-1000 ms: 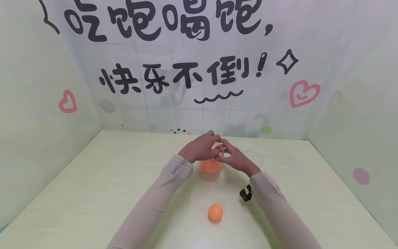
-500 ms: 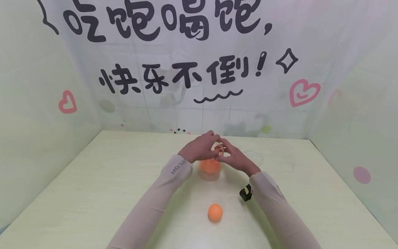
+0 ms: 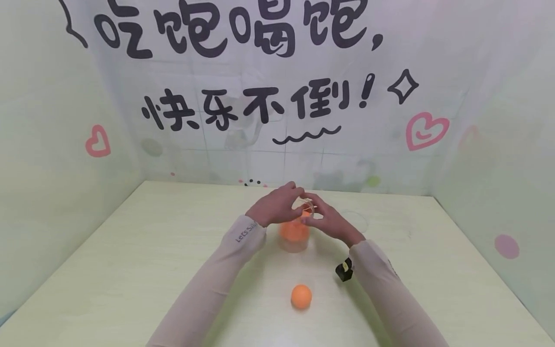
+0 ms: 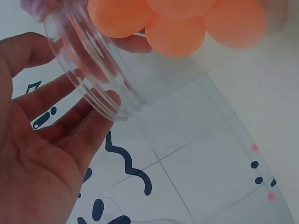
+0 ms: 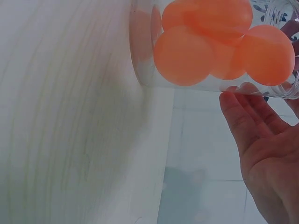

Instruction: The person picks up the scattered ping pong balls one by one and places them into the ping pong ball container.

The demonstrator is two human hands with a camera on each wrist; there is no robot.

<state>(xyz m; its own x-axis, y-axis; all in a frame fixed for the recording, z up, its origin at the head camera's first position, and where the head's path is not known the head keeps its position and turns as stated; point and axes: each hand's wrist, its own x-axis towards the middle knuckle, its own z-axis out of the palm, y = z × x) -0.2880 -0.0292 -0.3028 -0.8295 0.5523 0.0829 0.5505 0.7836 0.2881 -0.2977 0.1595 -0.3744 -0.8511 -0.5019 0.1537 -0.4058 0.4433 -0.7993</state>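
Observation:
A clear jar (image 3: 294, 245) with several orange balls (image 5: 184, 56) inside stands on the pale table, both hands at its mouth. My left hand (image 3: 276, 205) grips the round clear rim (image 4: 86, 70) from the left, its fingers curled about the edge. From the right, my right hand (image 3: 331, 223) holds the neck; in the right wrist view its fingertips (image 5: 227, 97) touch the jar's side. Whether that ridged rim is the jar's own neck or a clear lid, I cannot tell. One loose orange ball (image 3: 301, 296) lies on the table between the forearms.
A faint clear ring (image 3: 356, 221) lies on the table right of the jar. By the right cuff is a small black block with a yellow patch (image 3: 344, 270). Printed cloth walls (image 3: 208, 168) stand behind and at both sides of the table (image 3: 143, 250).
The left hand has shifted very slightly left relative to the jar. The right hand stays in place at the neck, and the loose ball has not moved; the head view has swung a little.

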